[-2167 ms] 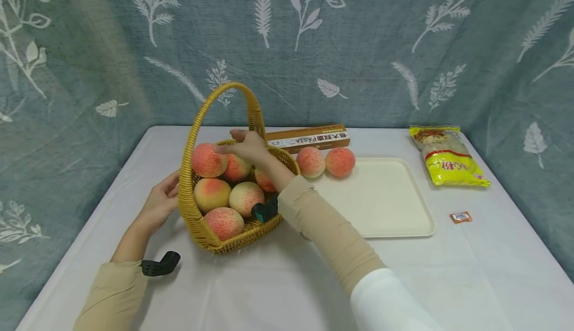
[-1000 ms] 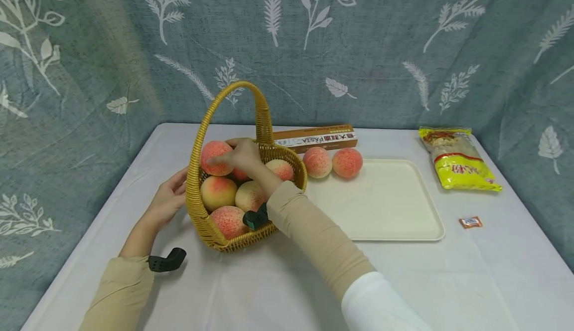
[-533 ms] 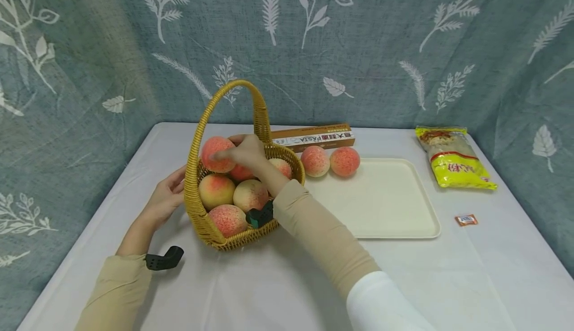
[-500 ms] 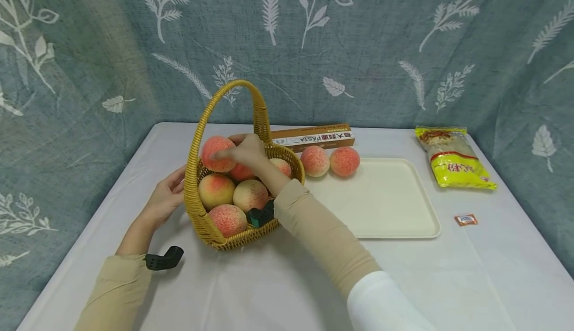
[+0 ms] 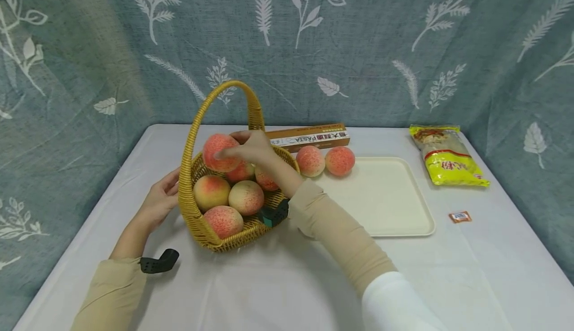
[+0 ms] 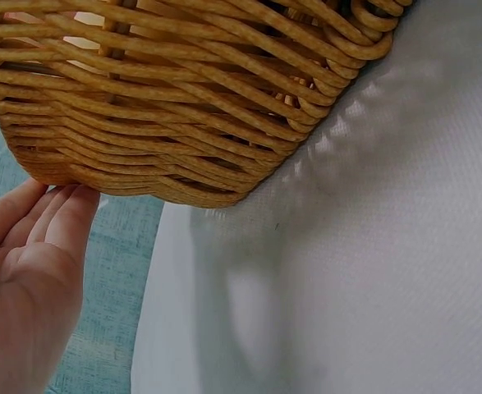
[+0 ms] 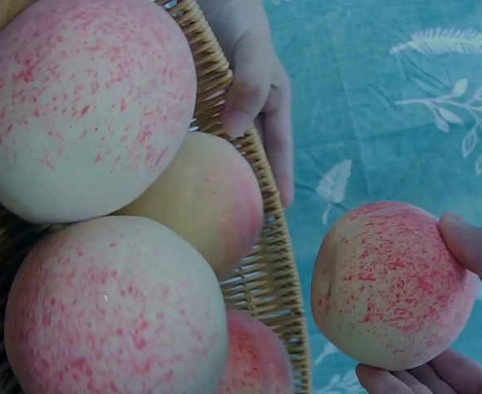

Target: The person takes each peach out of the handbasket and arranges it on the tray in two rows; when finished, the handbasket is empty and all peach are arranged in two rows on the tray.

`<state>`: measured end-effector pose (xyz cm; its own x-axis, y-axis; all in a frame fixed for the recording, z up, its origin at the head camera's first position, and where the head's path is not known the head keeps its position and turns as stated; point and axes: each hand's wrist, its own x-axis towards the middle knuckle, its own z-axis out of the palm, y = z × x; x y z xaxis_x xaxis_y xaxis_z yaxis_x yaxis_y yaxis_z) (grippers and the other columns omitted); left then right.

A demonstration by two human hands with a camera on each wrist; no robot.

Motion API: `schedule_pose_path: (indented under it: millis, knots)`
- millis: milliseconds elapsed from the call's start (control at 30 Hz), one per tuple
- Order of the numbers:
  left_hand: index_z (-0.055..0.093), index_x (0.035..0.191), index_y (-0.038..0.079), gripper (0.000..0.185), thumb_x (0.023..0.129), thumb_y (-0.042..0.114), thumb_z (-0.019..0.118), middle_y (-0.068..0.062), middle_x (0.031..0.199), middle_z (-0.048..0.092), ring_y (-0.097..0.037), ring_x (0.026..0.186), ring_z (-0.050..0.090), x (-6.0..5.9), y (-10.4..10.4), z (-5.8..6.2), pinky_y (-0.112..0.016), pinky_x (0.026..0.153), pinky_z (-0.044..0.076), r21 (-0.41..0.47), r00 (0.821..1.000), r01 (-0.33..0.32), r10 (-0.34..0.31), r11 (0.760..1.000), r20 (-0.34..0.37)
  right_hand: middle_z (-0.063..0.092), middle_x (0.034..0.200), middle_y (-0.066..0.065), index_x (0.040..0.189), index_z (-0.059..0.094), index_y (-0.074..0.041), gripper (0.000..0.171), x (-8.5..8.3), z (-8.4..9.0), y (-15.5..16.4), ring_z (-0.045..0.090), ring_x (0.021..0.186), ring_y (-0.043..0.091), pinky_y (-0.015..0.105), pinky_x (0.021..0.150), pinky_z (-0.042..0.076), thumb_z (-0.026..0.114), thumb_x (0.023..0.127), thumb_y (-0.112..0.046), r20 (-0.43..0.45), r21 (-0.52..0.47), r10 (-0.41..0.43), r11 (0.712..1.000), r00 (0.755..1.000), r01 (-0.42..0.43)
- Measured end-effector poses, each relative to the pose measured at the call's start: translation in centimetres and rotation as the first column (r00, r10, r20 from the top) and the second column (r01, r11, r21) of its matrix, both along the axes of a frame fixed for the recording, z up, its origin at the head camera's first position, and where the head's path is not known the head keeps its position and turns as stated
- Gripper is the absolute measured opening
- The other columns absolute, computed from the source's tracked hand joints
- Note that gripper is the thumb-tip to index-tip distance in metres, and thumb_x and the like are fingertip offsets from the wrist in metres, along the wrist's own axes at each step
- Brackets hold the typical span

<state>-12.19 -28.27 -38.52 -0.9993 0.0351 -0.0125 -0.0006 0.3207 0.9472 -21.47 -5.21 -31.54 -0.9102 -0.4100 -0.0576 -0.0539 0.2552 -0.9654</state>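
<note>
A yellow wicker basket [image 5: 193, 211] with a tall handle stands on the white table and holds several peaches [image 5: 244, 197]. My right hand [image 5: 251, 147] grips one peach [image 5: 219, 151] and holds it above the basket's far rim; in the right wrist view that peach [image 7: 392, 283] sits between thumb and fingers, clear of the other fruit [image 7: 84, 107]. My left hand [image 5: 160, 202] rests flat against the basket's left wall, fingers straight [image 6: 56, 217] along the weave [image 6: 183, 107].
Two peaches [image 5: 325, 160] lie beside a cream tray [image 5: 390, 211] right of the basket. A brown pasta box [image 5: 309, 136] lies behind them. A yellow bag [image 5: 446, 155] and a small orange packet [image 5: 460, 216] lie at the right. A patterned curtain hangs behind.
My right hand closed on the top-left peach and has raised it a little out of the basket. The left hand has stayed against the basket's side.
</note>
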Motion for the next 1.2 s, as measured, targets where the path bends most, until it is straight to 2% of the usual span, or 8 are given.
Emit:
schedule_pose_path:
  millis: [233,433,567,800,1000,1200]
  knots:
    - [0.012,0.153,-0.005,0.08,0.089,-0.001,0.06,-0.028,0.156,0.017,-0.045,0.139,0.022,0.0,0.1,0.1,-0.014,0.096,0.04,-0.024,1.0,-0.012,0.012,1.0,0.006,0.059,0.131,0.002,0.13,0.064,-0.015,0.059,0.4,1.0,1.6,0.051,0.121,0.02,0.036,0.094,0.047,0.085,0.075,-0.024,0.029,0.029,0.034,0.999,0.999,-0.035]
    - [0.012,0.153,-0.005,0.08,0.088,-0.002,0.059,-0.029,0.155,0.018,-0.046,0.139,0.022,-0.1,0.1,0.1,-0.012,0.094,0.041,-0.028,1.0,-0.014,0.014,1.0,0.01,0.061,0.128,0.001,0.129,0.064,-0.016,0.059,0.5,1.3,3.2,0.053,0.117,0.018,0.033,0.092,0.048,0.085,0.075,-0.024,-0.024,0.073,0.052,0.996,0.998,-0.05]
    - [0.011,0.153,-0.005,0.08,0.089,-0.002,0.059,-0.031,0.154,0.019,-0.047,0.138,0.023,-0.1,0.1,0.1,-0.012,0.093,0.041,-0.037,1.0,-0.009,0.01,0.999,0.009,0.061,0.128,0.002,0.131,0.063,-0.014,0.059,0.6,1.3,4.4,0.054,0.117,0.018,0.032,0.092,0.048,0.084,0.076,-0.022,-0.043,0.069,0.068,0.995,0.997,-0.065]
    - [0.009,0.153,-0.005,0.08,0.09,0.001,0.059,-0.031,0.154,0.019,-0.047,0.139,0.023,-0.2,0.1,0.0,-0.013,0.096,0.04,-0.046,1.0,0.001,-0.001,0.999,0.013,0.063,0.127,0.006,0.132,0.061,-0.009,0.058,1.1,1.1,6.2,0.058,0.112,0.018,0.03,0.089,0.05,0.082,0.078,-0.014,-0.047,-0.017,0.08,0.997,0.996,-0.081]
    - [0.01,0.153,-0.005,0.079,0.091,0.001,0.059,-0.032,0.153,0.019,-0.047,0.138,0.023,-0.2,0.1,0.0,-0.012,0.094,0.04,-0.055,1.0,0.001,0.0,0.999,0.012,0.065,0.124,0.009,0.131,0.061,-0.004,0.055,1.3,0.4,8.0,0.062,0.107,0.019,0.031,0.087,0.053,0.079,0.078,-0.005,-0.034,-0.144,0.109,0.983,0.993,-0.113]
    - [0.011,0.153,-0.006,0.079,0.091,0.001,0.059,-0.033,0.153,0.02,-0.048,0.138,0.023,-0.2,0.1,-0.1,-0.01,0.092,0.04,-0.06,1.0,-0.007,0.007,0.998,0.001,0.065,0.125,0.009,0.131,0.061,-0.005,0.058,1.4,-0.2,9.9,0.063,0.11,0.019,0.031,0.089,0.052,0.081,0.077,-0.005,0.012,-0.136,0.051,0.99,0.999,-0.049]
